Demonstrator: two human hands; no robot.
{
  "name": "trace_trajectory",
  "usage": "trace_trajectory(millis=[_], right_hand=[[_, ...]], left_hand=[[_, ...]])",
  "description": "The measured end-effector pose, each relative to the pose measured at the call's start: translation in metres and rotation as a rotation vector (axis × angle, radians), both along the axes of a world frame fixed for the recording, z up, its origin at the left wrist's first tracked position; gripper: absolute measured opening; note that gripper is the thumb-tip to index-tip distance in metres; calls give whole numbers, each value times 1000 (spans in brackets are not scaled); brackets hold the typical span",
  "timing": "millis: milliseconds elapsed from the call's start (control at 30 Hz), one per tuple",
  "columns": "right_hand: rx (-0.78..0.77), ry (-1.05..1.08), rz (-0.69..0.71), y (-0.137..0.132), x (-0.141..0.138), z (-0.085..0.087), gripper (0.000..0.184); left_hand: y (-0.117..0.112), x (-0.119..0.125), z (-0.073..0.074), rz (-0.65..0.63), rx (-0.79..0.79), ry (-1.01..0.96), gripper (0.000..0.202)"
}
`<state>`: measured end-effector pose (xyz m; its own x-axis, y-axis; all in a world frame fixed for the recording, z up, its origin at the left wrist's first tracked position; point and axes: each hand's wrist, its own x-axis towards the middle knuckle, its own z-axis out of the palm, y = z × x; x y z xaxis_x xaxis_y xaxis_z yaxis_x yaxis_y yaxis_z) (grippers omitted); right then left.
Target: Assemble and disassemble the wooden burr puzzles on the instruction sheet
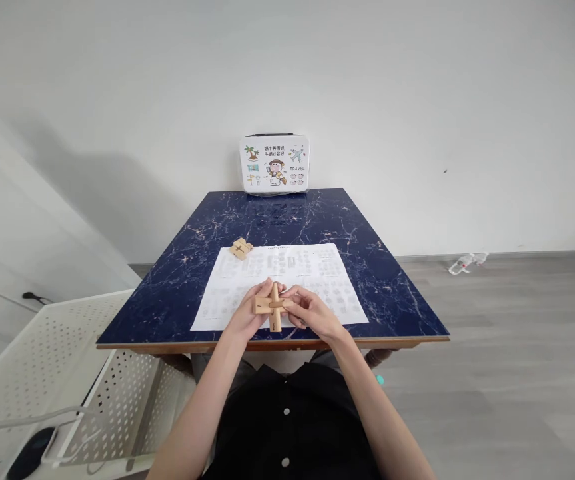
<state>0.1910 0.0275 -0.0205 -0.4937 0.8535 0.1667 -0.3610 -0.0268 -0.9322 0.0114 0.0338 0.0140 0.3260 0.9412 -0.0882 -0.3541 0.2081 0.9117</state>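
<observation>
Between my two hands is a cross-shaped wooden burr puzzle (275, 320), its light wooden bars crossing at the middle. My left hand (250, 311) grips it from the left, with fingers behind the bars. From the right, my right hand (312, 313) pinches the end of one bar between thumb and fingers. Some fingertips are hidden behind the wood. Under the hands lies a white printed sheet (227, 287) with rows of small diagrams too faint to read. On its far left corner rests a small group of loose wooden pieces (240, 249).
The blue marbled table (177, 287) has a wooden front edge close to my body. A white cartoon-printed case (275, 165) stands at the back against the wall. Left of the table is a white perforated cart (57, 340) with a cable. A clear plastic bottle (462, 264) lies on the floor.
</observation>
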Motion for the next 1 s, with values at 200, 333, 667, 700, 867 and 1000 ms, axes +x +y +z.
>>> trace_trajectory(millis=[200,333,667,700,867,1000], right_hand=[[-70,11,18,1,2,2,41],[-146,39,-59,1,2,5,41],[-278,77,-504,24,36,1,44],[-270,71,-540,28,40,0,43],[-215,13,-685,50,55,-2,37],[-202,-37,-753,68,59,0,37]], left_hand=[[12,3,2,-64,-27,37,48],[17,-4,-2,41,97,203,50],[2,-60,-20,401,465,749,30],[1,-62,-21,390,447,748,31],[-1,-62,-22,348,422,770,29],[-2,-63,-24,334,425,786,30]])
